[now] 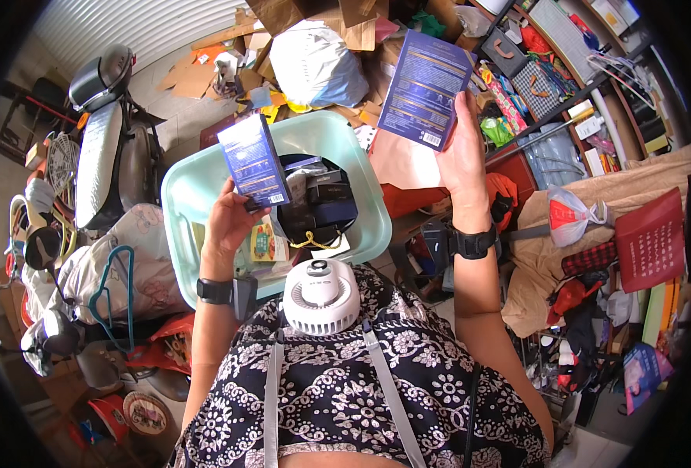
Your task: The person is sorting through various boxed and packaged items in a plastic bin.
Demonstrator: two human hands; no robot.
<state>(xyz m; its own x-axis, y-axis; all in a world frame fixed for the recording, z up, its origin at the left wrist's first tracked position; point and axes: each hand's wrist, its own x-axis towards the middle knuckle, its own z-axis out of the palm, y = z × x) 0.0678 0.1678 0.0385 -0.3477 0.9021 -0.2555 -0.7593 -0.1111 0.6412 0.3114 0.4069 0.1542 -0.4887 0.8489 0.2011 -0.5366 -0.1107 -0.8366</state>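
Note:
My left hand [231, 219] grips the lower end of a blue printed box [253, 162], raised over the left part of a pale green plastic tub [378, 231]. A larger blue printed box [426, 89] is held upright by its lower right edge in my right hand [463, 149], beyond the tub's right rim. Inside the tub lies a black bag [345, 165] with a yellow cord [312, 241], holding several dark boxes [332, 212]. Beside that bag is a yellow and green printed packet [267, 243]. A white portable fan [322, 298] hangs at my chest on a grey strap.
A stuffed white bag [317, 64] and torn cardboard [187, 79] lie beyond the tub. A scooter [97, 158] stands at left, near a teal hanger [111, 298]. Crowded shelves [605, 126] and a brown cloth [518, 275] are at right.

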